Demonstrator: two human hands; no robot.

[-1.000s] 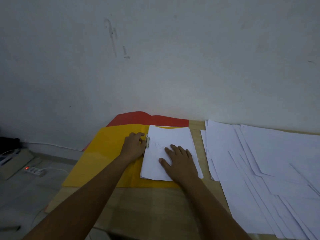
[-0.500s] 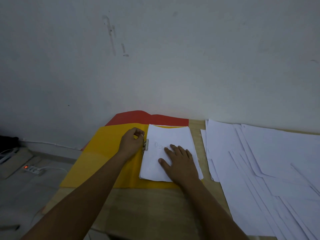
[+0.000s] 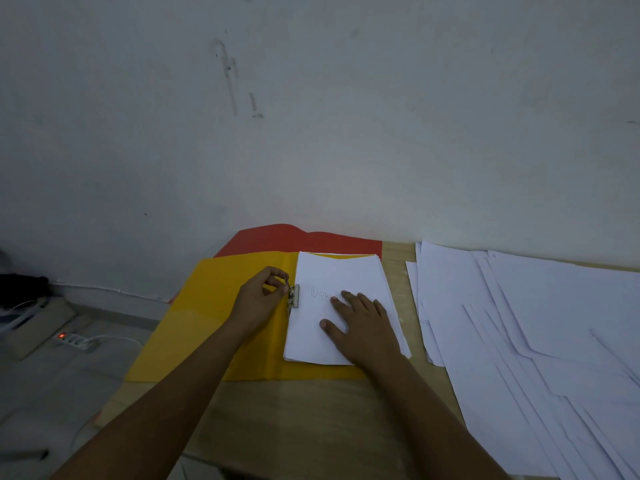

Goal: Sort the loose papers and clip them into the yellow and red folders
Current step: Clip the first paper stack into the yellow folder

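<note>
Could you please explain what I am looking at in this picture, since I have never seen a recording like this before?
There is no machine here: a person wears a camera on the head, looking forward and down at their own two bare hands. On the wooden table lies an open yellow folder, with a red folder under it by the wall. A stack of papers sits in the yellow folder. The left hand pinches the metal clip at the stack's edge, while the right hand presses flat on the stack. More loose papers are spread out to the right.
</note>
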